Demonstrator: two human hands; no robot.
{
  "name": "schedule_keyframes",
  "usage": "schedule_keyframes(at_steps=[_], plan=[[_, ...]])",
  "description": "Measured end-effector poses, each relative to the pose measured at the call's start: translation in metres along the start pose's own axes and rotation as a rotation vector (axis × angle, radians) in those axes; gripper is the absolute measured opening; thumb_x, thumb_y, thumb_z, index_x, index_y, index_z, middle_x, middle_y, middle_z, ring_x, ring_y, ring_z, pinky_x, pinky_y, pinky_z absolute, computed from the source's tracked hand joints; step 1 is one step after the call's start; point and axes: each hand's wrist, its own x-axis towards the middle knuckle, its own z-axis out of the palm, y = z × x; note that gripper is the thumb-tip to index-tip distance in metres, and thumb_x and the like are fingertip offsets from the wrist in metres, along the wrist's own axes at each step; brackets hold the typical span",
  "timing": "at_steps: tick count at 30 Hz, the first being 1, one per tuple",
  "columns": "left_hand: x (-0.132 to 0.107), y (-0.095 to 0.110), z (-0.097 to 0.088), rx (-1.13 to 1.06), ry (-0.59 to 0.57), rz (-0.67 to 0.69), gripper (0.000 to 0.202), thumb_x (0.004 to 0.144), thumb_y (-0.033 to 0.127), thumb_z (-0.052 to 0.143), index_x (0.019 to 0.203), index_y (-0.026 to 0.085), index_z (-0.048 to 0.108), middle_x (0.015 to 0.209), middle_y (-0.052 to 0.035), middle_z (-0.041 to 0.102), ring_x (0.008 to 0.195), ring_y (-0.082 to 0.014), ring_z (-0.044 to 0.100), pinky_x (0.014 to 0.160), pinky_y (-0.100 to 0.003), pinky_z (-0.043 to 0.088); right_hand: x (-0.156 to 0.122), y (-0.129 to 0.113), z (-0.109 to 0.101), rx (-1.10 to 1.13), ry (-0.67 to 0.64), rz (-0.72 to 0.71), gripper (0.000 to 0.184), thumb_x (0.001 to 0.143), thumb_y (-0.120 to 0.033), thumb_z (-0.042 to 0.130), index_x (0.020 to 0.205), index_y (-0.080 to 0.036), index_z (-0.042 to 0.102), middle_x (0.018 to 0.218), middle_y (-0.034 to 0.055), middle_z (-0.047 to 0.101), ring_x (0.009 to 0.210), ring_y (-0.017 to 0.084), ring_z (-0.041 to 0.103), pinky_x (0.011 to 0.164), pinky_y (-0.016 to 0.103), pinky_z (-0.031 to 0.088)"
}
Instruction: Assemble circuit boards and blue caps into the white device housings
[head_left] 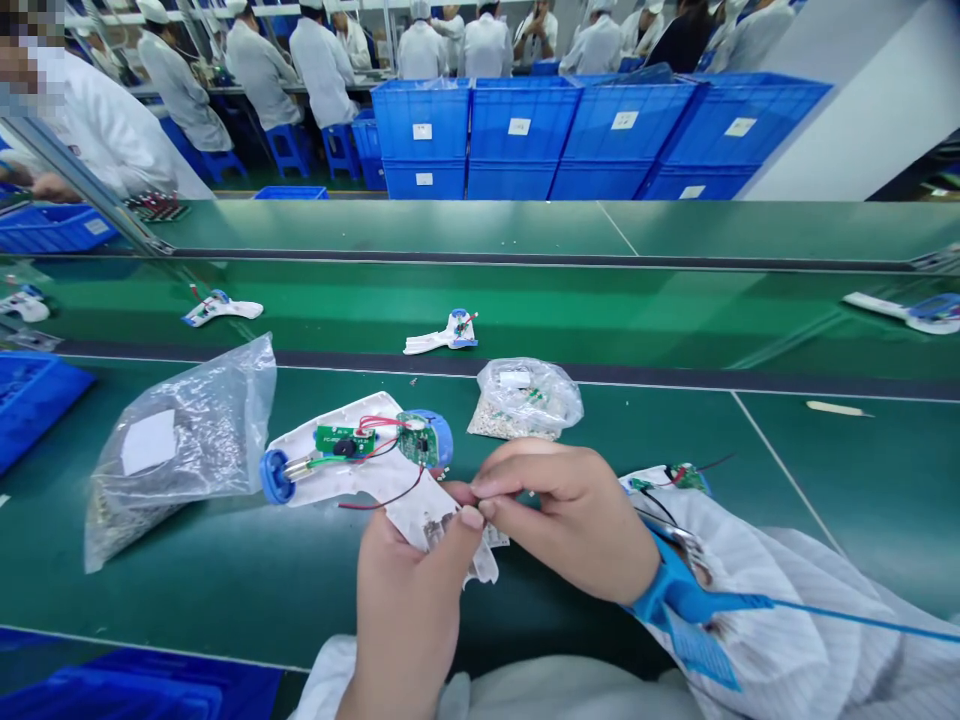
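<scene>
My left hand (420,590) is wrapped round the handle of a white plastic thermometer-gun half shell (394,480). Inside the shell sit a small green circuit board (345,441), a round green board (422,440) with a blue ring, and a blue-rimmed sensor end (278,477). Red and black wires run between them, and one loose red wire hangs over the handle. My right hand (566,510) wears a blue wrist strap (675,590); its thumb and forefinger are pinched at the handle's edge by my left thumb. Whatever they pinch is too small to make out.
A clear bag of small parts (217,430) stands left, a smaller one (529,395) ahead. Another shell (667,478) lies beyond my right wrist. More shells (446,333) rest on the green belt (562,310). Blue crates (517,120) and people in white (322,65) are behind.
</scene>
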Motion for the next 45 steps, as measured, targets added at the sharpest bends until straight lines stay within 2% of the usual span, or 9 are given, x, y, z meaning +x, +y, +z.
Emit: schedule_keyframes(at_steps=[4, 7, 12, 16, 19, 23, 31, 38, 45], plan=[[-0.002, 0.006, 0.002, 0.269, 0.024, 0.085, 0.014, 0.062, 0.026, 0.071, 0.072, 0.018, 0.066, 0.062, 0.0016, 0.068, 0.061, -0.0152, 0.063, 0.055, -0.024, 0.045, 0.003, 0.000, -0.003, 0.056, -0.076, 0.266, 0.011, 0.067, -0.006, 0.057, 0.062, -0.013, 0.063, 0.060, 0.0007, 0.062, 0.054, 0.008, 0.054, 0.048, 0.017, 0.043], [-0.002, 0.009, 0.003, 0.376, -0.001, 0.142, 0.013, 0.062, 0.026, 0.070, 0.073, 0.018, 0.068, 0.068, 0.0000, 0.071, 0.067, -0.0165, 0.064, 0.061, -0.025, 0.047, 0.005, 0.000, -0.005, 0.112, -0.138, 0.388, 0.012, 0.068, -0.006, 0.056, 0.070, -0.012, 0.066, 0.061, -0.0001, 0.059, 0.054, 0.007, 0.050, 0.048, 0.017, 0.041], [0.001, 0.008, 0.004, 0.248, -0.018, 0.033, 0.017, 0.058, 0.024, 0.073, 0.073, 0.017, 0.067, 0.063, 0.0011, 0.070, 0.055, -0.0122, 0.061, 0.048, -0.020, 0.045, 0.005, 0.000, -0.007, -0.041, -0.127, 0.285, 0.022, 0.069, -0.002, 0.054, 0.075, -0.016, 0.071, 0.065, -0.0006, 0.060, 0.059, 0.007, 0.052, 0.052, 0.016, 0.041], [0.001, 0.010, 0.012, 0.030, 0.010, -0.078, 0.028, 0.054, 0.019, 0.075, 0.079, 0.017, 0.064, 0.065, 0.0012, 0.072, 0.054, -0.0120, 0.065, 0.052, -0.019, 0.051, 0.003, 0.004, -0.008, -0.077, -0.093, 0.275, 0.018, 0.070, -0.004, 0.054, 0.073, -0.014, 0.068, 0.067, 0.0001, 0.061, 0.058, 0.007, 0.053, 0.052, 0.017, 0.041], [0.000, 0.013, 0.016, -0.065, 0.022, -0.101, 0.037, 0.051, 0.017, 0.077, 0.084, 0.017, 0.062, 0.067, 0.0005, 0.074, 0.054, -0.0126, 0.067, 0.054, -0.020, 0.053, 0.002, 0.008, -0.007, 0.025, -0.093, 0.344, 0.013, 0.075, -0.011, 0.051, 0.075, -0.013, 0.064, 0.068, 0.0008, 0.058, 0.058, 0.008, 0.053, 0.053, 0.019, 0.044], [0.002, 0.012, 0.016, -0.056, -0.008, -0.099, 0.032, 0.050, 0.018, 0.079, 0.078, 0.016, 0.064, 0.068, -0.0023, 0.074, 0.055, -0.0154, 0.068, 0.053, -0.021, 0.054, 0.002, 0.012, -0.008, 0.287, -0.091, 0.429, 0.019, 0.077, -0.018, 0.049, 0.088, -0.012, 0.064, 0.074, 0.0017, 0.057, 0.059, 0.008, 0.055, 0.056, 0.022, 0.048], [0.005, 0.008, 0.015, -0.030, 0.000, -0.068, 0.040, 0.052, 0.018, 0.077, 0.088, 0.017, 0.060, 0.063, 0.0014, 0.070, 0.052, -0.0131, 0.065, 0.051, -0.021, 0.052, 0.009, 0.010, -0.011, 0.543, -0.015, 0.625, 0.007, 0.065, -0.019, 0.061, 0.068, -0.014, 0.061, 0.055, -0.0027, 0.057, 0.050, 0.007, 0.054, 0.050, 0.020, 0.045], [0.023, 0.003, 0.007, -0.099, -0.118, -0.066, 0.035, 0.056, 0.018, 0.078, 0.085, 0.017, 0.058, 0.064, 0.0027, 0.069, 0.059, -0.0116, 0.064, 0.057, -0.021, 0.052, 0.016, 0.018, -0.009, 0.540, -0.067, 0.677, 0.003, 0.064, -0.016, 0.059, 0.063, -0.013, 0.061, 0.050, -0.0034, 0.059, 0.046, 0.005, 0.053, 0.047, 0.017, 0.044], [0.042, -0.005, -0.002, -0.107, -0.129, -0.151, 0.036, 0.058, 0.018, 0.080, 0.087, 0.017, 0.058, 0.070, -0.0008, 0.072, 0.064, -0.0116, 0.066, 0.059, -0.019, 0.051, 0.020, 0.039, -0.011, 0.359, -0.075, 0.589, 0.010, 0.068, -0.017, 0.055, 0.075, -0.013, 0.062, 0.056, -0.0025, 0.061, 0.052, 0.007, 0.059, 0.051, 0.017, 0.047]])
